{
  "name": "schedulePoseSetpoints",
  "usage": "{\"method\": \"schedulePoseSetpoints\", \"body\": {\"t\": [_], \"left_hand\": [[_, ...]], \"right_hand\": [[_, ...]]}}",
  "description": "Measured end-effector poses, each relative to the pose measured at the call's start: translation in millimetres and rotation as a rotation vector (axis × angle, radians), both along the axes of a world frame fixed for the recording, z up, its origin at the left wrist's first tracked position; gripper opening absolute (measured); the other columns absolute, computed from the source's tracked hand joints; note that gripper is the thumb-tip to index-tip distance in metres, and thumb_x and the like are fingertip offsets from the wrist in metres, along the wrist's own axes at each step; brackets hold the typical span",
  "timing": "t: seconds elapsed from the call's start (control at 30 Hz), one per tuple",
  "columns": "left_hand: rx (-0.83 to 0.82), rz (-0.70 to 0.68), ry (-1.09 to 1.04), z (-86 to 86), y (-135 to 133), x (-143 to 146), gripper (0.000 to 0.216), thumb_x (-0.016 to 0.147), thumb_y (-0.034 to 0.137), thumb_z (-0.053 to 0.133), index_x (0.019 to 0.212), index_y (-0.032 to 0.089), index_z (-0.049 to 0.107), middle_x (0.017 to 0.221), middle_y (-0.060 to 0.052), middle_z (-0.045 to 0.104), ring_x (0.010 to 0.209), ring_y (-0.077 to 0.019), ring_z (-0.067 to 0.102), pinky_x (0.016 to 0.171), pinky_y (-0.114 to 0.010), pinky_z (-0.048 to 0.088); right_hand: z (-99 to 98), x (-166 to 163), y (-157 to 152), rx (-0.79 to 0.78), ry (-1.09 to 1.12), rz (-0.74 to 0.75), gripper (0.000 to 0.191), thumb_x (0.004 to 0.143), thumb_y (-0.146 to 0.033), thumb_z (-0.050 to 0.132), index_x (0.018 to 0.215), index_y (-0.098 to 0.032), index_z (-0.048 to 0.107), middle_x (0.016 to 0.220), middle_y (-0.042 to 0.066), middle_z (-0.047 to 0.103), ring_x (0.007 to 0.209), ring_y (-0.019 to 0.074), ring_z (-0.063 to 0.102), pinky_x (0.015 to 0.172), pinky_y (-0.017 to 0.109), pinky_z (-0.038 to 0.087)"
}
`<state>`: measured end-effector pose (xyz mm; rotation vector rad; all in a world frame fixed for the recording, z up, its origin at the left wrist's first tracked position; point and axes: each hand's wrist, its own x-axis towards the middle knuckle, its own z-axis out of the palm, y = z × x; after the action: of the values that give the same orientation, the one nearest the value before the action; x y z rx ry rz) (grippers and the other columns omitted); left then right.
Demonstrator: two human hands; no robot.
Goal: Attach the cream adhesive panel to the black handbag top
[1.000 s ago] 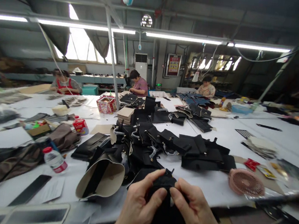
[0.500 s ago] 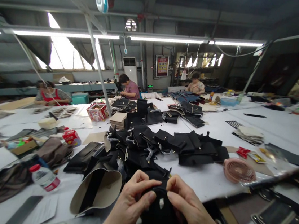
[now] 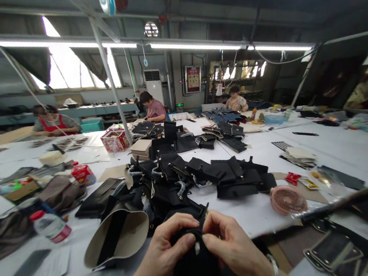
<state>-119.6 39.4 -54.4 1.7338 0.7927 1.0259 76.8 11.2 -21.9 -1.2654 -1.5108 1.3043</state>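
My left hand [image 3: 163, 252] and my right hand [image 3: 231, 247] meet at the bottom middle, both pinching the top edge of a black leather bag piece [image 3: 201, 270] held over the near table edge. The thumbs and forefingers press together on it, with a small pale tag showing between them. A bracelet sits on my right wrist. Just beyond my hands lies a heap of black bag parts [image 3: 179, 177] on the white table [image 3: 261, 219].
A curled beige-lined bag panel [image 3: 118, 233], a water bottle [image 3: 50, 225] and brown fabric [image 3: 60, 190] lie at the left. A pink fan [image 3: 287, 200] sits at the right. Dark flat panels [image 3: 333, 255] lie lower right. Three people work at the far tables.
The view has swung to the right, so the table things sit further left in the picture. My hands stay pinched on the black piece and have shifted slightly down and left.
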Motion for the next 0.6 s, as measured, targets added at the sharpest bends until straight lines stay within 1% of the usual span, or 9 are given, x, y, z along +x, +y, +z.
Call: {"method": "schedulePoseSetpoints", "body": {"t": [0.07,0.2,0.3,0.37,0.43,0.53,0.6], "left_hand": [[0.005,0.003,0.013,-0.4,-0.9,1.8,0.018,0.090,0.036,0.065,0.103,0.023,0.070,0.109,-0.004,0.067,0.107,-0.0213,0.061,0.094,-0.028,0.042],[-0.019,0.002,0.046,5.2,-3.2,8.8,0.016,0.090,0.035,0.064,0.097,0.021,0.067,0.099,-0.002,0.067,0.094,-0.0187,0.062,0.085,-0.027,0.044],[-0.023,0.012,0.078,9.7,-4.9,13.7,0.014,0.091,0.033,0.063,0.092,0.020,0.066,0.093,-0.001,0.067,0.089,-0.0177,0.061,0.082,-0.026,0.044],[-0.027,0.029,0.091,9.7,-4.5,14.9,0.014,0.091,0.033,0.061,0.093,0.020,0.066,0.093,-0.001,0.066,0.089,-0.0173,0.060,0.081,-0.026,0.043],[-0.047,0.042,0.114,7.5,-2.3,14.3,0.017,0.092,0.035,0.061,0.095,0.020,0.066,0.092,-0.001,0.066,0.086,-0.0161,0.058,0.078,-0.025,0.043],[-0.099,0.038,0.169,3.3,3.5,11.9,0.021,0.090,0.039,0.062,0.097,0.020,0.067,0.085,0.001,0.064,0.077,-0.0147,0.055,0.071,-0.024,0.042],[-0.120,0.014,0.199,1.2,8.3,9.8,0.023,0.090,0.040,0.062,0.102,0.021,0.068,0.088,0.000,0.066,0.080,-0.0154,0.057,0.073,-0.024,0.042]], "right_hand": [[-1.2,-0.8,-0.2,0.033,-0.052,-0.027,0.005,0.071,-0.018,0.053,0.071,-0.020,0.048,0.062,-0.006,0.044,0.055,0.0094,0.042,0.050,0.023,0.031],[-3.1,-7.6,-0.2,0.074,-0.164,-0.120,0.007,0.067,-0.017,0.053,0.067,-0.021,0.047,0.062,-0.005,0.046,0.062,0.0125,0.043,0.055,0.025,0.031],[-4.0,-16.4,-0.4,0.089,-0.208,-0.219,0.012,0.065,-0.017,0.054,0.063,-0.021,0.042,0.060,-0.005,0.044,0.061,0.0131,0.041,0.056,0.027,0.030],[-5.6,-21.0,0.5,0.101,-0.200,-0.255,0.015,0.065,-0.016,0.055,0.062,-0.022,0.041,0.058,-0.005,0.042,0.060,0.0127,0.040,0.056,0.027,0.029],[-8.2,-23.1,3.0,0.093,-0.175,-0.258,0.016,0.065,-0.016,0.056,0.061,-0.021,0.042,0.058,-0.006,0.042,0.060,0.0123,0.039,0.056,0.027,0.029],[-12.7,-20.8,8.5,0.044,-0.113,-0.230,0.012,0.065,-0.016,0.058,0.061,-0.020,0.047,0.057,-0.006,0.045,0.060,0.0117,0.041,0.056,0.026,0.029],[-16.7,-15.1,11.0,-0.001,-0.045,-0.201,0.006,0.067,-0.017,0.059,0.064,-0.019,0.054,0.059,-0.006,0.049,0.060,0.0114,0.043,0.056,0.025,0.030]]}}
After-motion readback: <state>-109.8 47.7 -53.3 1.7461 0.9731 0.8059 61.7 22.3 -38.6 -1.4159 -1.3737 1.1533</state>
